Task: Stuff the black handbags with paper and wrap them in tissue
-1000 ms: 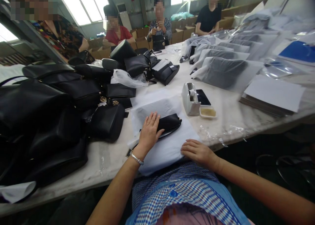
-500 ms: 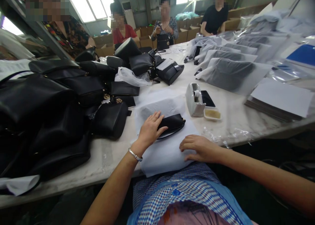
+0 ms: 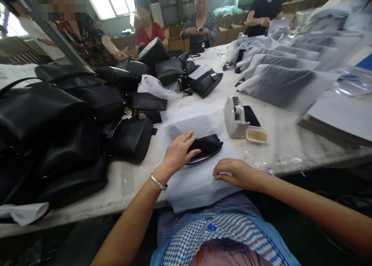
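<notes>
A small black handbag (image 3: 207,145) with a thin strap lies on a white sheet of tissue paper (image 3: 188,190) in front of me. My left hand (image 3: 181,151) rests flat on the bag's left end and the paper beside it, fingers stretched out. Near the right side of the sheet, my right hand (image 3: 232,173) has its thumb and fingertips drawn together at the paper, below the bag. Behind the bag, the far part of the sheet has a dark shape showing through it.
A tape dispenser (image 3: 235,116) stands at right, with a small dish (image 3: 257,135) holding a yellowish sponge. Black handbags (image 3: 132,138) are heaped at left. Wrapped bags (image 3: 279,83) stand in a row at back right, near a stack of card (image 3: 340,114). Several people work across the table.
My right hand's thumb and fingers have closed together at the paper. My left hand stays on the bag. The view has shifted slightly; a co-worker at back right now handles clear plastic.
</notes>
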The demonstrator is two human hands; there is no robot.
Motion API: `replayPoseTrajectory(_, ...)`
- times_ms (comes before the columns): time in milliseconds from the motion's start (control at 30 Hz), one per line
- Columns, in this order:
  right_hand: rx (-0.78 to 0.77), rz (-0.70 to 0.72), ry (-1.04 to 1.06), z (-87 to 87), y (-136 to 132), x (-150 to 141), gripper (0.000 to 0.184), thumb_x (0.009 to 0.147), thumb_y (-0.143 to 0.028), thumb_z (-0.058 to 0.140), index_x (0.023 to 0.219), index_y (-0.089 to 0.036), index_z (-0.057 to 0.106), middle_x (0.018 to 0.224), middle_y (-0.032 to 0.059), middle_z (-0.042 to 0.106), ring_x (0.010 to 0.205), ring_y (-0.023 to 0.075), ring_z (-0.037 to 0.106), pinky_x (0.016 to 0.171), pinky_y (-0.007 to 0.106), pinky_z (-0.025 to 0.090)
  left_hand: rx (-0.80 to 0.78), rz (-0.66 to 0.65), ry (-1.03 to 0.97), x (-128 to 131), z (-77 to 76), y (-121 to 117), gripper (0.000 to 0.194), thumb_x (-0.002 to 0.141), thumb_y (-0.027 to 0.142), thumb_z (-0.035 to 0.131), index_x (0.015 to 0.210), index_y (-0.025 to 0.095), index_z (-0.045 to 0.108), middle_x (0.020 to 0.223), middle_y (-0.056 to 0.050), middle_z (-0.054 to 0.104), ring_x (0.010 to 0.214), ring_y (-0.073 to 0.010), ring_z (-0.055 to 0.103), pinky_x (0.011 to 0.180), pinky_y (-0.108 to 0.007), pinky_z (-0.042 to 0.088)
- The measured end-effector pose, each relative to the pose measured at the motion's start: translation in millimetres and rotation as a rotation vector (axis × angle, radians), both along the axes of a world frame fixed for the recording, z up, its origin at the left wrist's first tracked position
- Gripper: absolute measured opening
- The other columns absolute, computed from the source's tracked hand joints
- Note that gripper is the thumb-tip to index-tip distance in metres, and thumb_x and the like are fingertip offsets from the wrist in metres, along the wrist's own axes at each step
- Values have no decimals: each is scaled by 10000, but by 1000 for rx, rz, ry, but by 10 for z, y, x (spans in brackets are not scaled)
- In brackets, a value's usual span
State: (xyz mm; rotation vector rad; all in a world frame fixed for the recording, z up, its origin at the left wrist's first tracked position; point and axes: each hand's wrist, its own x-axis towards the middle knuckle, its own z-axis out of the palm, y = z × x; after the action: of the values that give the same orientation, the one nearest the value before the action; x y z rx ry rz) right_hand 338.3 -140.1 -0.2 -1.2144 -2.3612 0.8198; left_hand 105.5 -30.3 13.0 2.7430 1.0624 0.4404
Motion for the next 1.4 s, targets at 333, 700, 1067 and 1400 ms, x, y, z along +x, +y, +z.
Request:
replayPoseTrajectory(333, -80, -161, 93, 391, 986, 92, 246, 871, -383, 575, 831, -181, 711, 748, 2, 712, 707, 168, 628, 672, 277, 468, -285, -109, 106, -108, 495, 165, 619, 905, 620, 439, 1388, 235, 489, 1485, -80, 449, 1383, -252, 396, 1128, -405, 356)
replayPoseTrajectory(700, 417, -263, -117, 341, 836, -45, 579, 831, -535, 643, 1297, -209, 537, 1228, 108, 649, 1079, 287, 618, 953, 445, 463, 21, 151, -3, 110, 192, 135, 123, 943, 235, 524, 983, 240, 641, 1066, -29, 732, 926, -198, 701, 758, -271, 523)
replayPoseTrajectory(1067, 435, -256, -194, 125, 1252, 83, 113, 934, -284, 556, 948, -221, 649, 963, 52, 705, 916, 209, 642, 826, 321, 480, 264, 102, 187, 109, 174, 328, 197, 970, 291, 492, 818, 222, 597, 672, -22, 690, 629, -199, 651, 564, -279, 377)
replayPoseTrajectory(1400, 388, -304, -81, 65, 1402, 96, 60, 902, -259, 603, 866, -221, 633, 876, 23, 677, 861, 185, 614, 760, 277, 462, 284, 165, 140, 112, 133, 484, 193, 967, 346, 499, 871, 230, 621, 683, -13, 705, 616, -193, 633, 544, -294, 326)
